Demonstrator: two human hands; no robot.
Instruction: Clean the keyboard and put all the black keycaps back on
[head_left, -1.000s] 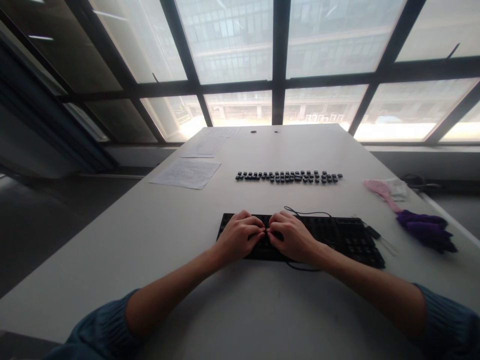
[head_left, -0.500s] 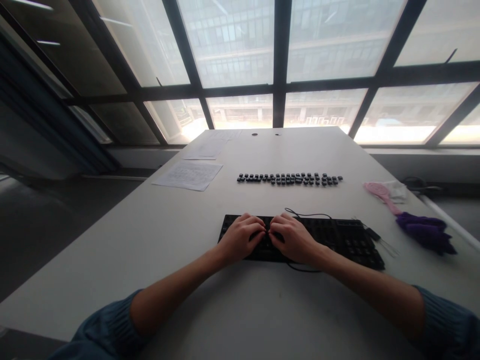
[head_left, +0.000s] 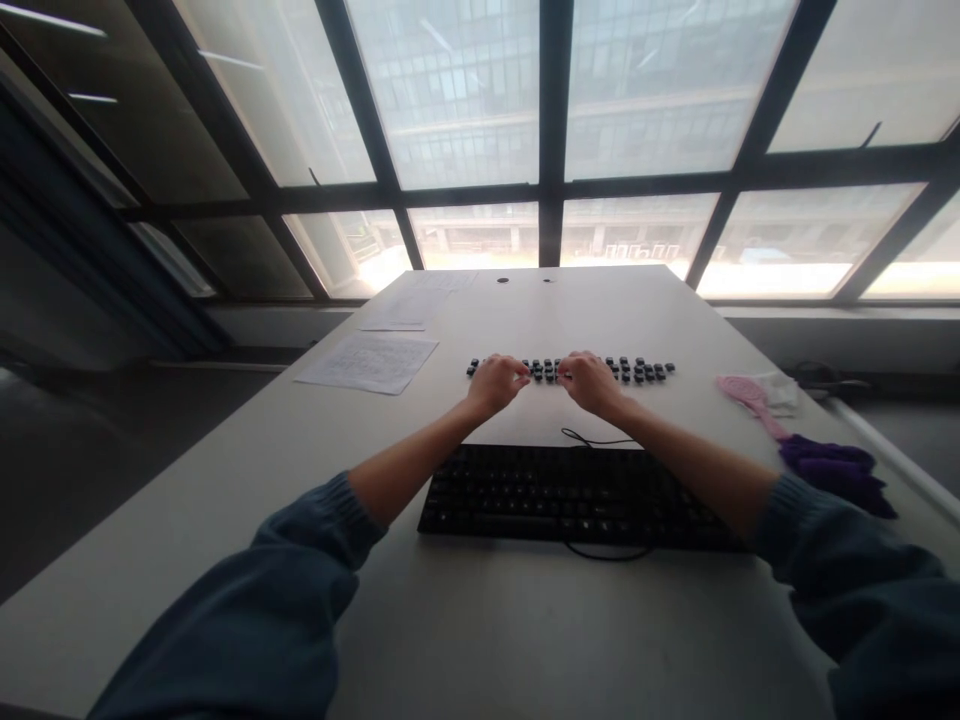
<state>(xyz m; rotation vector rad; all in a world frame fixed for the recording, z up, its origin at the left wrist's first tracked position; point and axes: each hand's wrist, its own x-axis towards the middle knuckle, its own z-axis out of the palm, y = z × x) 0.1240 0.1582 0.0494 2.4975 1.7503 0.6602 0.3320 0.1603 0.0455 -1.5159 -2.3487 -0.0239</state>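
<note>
A black keyboard (head_left: 555,492) lies on the white table (head_left: 480,630) in front of me, its thin cable looping behind and under it. Beyond it runs a row of several loose black keycaps (head_left: 634,370). Both arms reach over the keyboard to that row. My left hand (head_left: 495,383) rests at the row's left part, fingers curled down onto the keycaps. My right hand (head_left: 590,380) sits near the middle of the row, fingers also bent over the caps. Whether either hand pinches a keycap is hidden by the fingers.
Printed paper sheets (head_left: 369,360) lie at the left, more paper (head_left: 405,310) farther back. A pink brush (head_left: 746,397) and a purple cloth bundle (head_left: 832,465) sit at the right edge. Large windows stand behind the table's far end.
Both hands left the keyboard and moved forward to the row of loose keycaps. The keyboard's left keys are now uncovered.
</note>
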